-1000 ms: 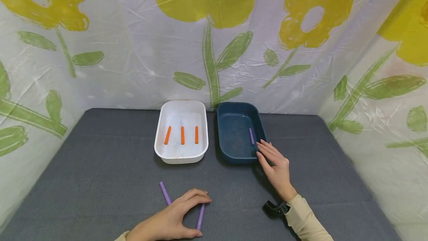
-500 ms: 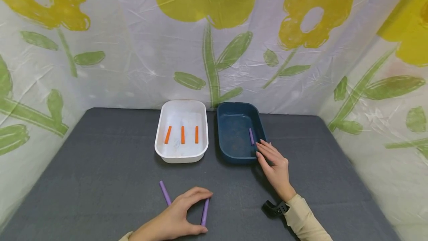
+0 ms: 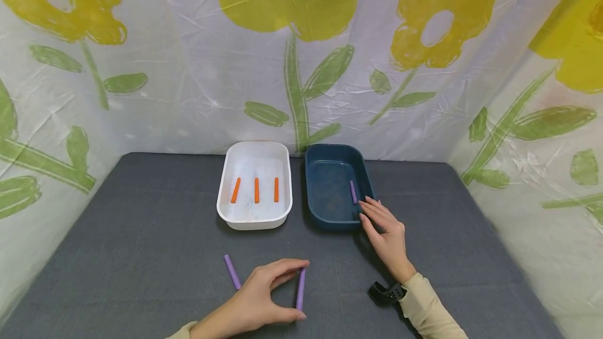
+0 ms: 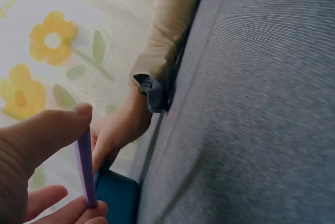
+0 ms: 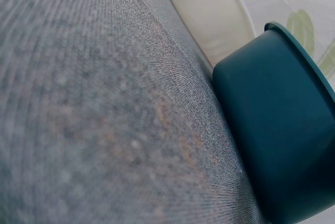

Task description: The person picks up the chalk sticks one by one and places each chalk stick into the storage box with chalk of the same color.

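Observation:
My left hand point(image 3: 256, 294) pinches a thin purple stick point(image 3: 301, 289) by its two ends, thumb at the near end and fingertips at the far end. The left wrist view also has this purple stick point(image 4: 86, 169) between thumb and fingers. A second purple stick point(image 3: 232, 271) lies on the grey cloth, partly hidden behind the left hand. Fairly straight fingers of my right hand point(image 3: 386, 237) rest on the near right rim of the dark blue tub point(image 3: 334, 221). Inside that tub lies another purple stick point(image 3: 353, 192). The right wrist view has the tub point(image 5: 277, 114) but not the hand.
A white tub point(image 3: 254, 218) with three orange sticks point(image 3: 256, 190) stands left of the blue one. Both tubs are at the back of the grey cloth-covered table point(image 3: 141, 245). Behind them hangs a flower-patterned curtain point(image 3: 198, 67).
My left hand has moved right and slightly away from me, carrying the pinched purple stick. It now stands farther from the other loose stick. The right hand stays at the blue tub's rim.

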Tool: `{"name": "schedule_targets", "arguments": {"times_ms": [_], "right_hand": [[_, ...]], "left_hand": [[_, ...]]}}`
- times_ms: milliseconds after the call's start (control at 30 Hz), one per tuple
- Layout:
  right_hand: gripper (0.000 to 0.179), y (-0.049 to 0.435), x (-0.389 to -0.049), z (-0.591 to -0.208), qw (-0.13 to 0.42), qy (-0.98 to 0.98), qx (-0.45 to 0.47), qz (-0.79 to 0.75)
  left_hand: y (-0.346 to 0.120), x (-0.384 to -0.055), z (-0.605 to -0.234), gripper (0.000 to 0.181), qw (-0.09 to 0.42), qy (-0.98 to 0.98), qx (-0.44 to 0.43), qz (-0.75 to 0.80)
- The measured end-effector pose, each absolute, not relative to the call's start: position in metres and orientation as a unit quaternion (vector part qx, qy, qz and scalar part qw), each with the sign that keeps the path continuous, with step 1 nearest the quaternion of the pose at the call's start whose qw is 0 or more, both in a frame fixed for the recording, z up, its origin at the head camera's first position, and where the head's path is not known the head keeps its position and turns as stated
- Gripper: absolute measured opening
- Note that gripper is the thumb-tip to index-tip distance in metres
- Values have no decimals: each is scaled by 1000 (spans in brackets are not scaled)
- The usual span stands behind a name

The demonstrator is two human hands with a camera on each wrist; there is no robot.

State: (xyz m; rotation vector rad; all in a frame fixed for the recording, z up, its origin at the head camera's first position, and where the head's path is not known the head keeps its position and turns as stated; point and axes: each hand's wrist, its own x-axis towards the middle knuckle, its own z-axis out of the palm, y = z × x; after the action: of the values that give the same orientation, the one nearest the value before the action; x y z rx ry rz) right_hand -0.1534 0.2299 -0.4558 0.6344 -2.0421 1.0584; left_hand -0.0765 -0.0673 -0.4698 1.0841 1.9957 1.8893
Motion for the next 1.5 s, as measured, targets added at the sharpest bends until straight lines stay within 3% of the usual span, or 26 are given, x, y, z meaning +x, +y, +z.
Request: {"name": "schedule_targets", "arguments": {"times_ms": [600,933,1133,1500], "right_hand": [[34,249,-170,-487,354,-798,244,422],[34,250,-169,-488,345,-805,240,420],[35,248,-169,-487,346,-808,236,413],[33,232,-154,-459,355,-800,242,419]], "left_hand": [[-35,-95,-445,67,53,657,331,675],[-21,-116,-429,72,57,660,310,682],[-11,-129,-422,78,32,675,310,669],[7,-150,-418,79,6,694,298,655]]}}
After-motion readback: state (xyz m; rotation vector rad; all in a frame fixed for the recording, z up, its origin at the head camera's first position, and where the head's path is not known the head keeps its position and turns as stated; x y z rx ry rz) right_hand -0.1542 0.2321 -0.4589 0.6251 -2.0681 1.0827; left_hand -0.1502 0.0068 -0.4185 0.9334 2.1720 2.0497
